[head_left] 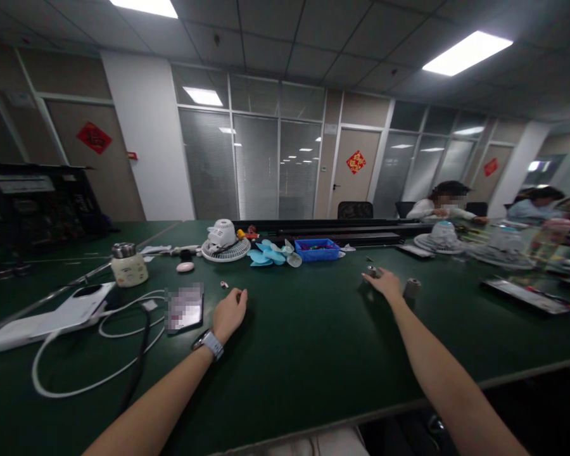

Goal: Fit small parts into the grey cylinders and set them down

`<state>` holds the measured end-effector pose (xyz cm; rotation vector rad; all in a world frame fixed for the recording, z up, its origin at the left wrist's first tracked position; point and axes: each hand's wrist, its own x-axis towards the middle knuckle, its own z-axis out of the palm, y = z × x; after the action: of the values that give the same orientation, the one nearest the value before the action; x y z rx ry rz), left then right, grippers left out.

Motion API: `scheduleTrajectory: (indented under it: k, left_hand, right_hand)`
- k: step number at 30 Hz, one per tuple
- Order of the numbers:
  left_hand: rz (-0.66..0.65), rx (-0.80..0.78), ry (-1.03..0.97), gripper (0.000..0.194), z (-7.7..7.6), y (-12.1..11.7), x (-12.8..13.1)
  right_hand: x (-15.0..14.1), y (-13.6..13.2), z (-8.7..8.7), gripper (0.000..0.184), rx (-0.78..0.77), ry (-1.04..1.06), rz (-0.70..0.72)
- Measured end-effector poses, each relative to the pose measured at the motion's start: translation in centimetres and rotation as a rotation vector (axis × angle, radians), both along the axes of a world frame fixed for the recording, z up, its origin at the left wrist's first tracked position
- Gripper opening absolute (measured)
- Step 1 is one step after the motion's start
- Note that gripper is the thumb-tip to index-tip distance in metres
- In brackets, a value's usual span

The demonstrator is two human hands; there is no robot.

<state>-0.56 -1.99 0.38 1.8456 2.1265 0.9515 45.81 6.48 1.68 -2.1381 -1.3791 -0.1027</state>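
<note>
My right hand [384,283] reaches out over the green table, its thumb and fingers around a small grey metal cylinder [372,272]. A second, similar metal cylinder [411,288] stands upright just to the right of that hand, apart from it. My left hand [230,311] rests on the table with its fingers curled in, and nothing shows between them. A watch [210,344] is on the left wrist. Close to the left hand lie a white earbud [225,285] and a phone [185,309] with its screen lit.
Toward the back are a white fan part [225,244], light blue fan blades [268,253] and a blue bin [317,249] of small parts. A jar [129,266] and white cables [99,383] lie left. People sit at the far right near more fan parts [439,239].
</note>
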Motion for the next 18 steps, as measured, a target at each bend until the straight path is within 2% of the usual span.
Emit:
scheduleTrajectory:
  k: [3,6,8,10,14,16,18]
  left_hand:
    - [0.008,0.005,-0.010,0.037,0.0,0.0,0.0]
    - [0.012,0.021,-0.031,0.036,0.0,-0.1,0.1]
    - [0.010,0.033,-0.057,0.037,0.0,-0.2,0.2]
    - [-0.013,0.057,-0.099,0.037,0.2,-0.4,0.4]
    - [-0.177,0.148,-0.228,0.044,0.7,-0.9,1.1]
    - [-0.264,0.183,-0.281,0.049,0.9,-1.1,1.4]
    - [-0.329,0.198,-0.311,0.051,1.1,-1.3,1.5]
  right_hand:
    - [0.1,0.1,-0.5,0.052,0.027,0.090,-0.003]
    - [-2.3,-0.1,0.0,0.046,0.103,0.093,0.043]
    - [-6.1,-0.6,0.5,0.044,0.160,0.112,0.192]
    - [-11.4,-1.4,0.6,0.042,0.193,0.204,0.424]
    - [-22.0,-3.6,-0.2,0.047,0.123,0.473,0.892]
    - [-25.4,-4.5,-0.9,0.045,0.072,0.520,1.008]
    - [-27.2,-5.1,-1.4,0.040,0.054,0.525,1.050]
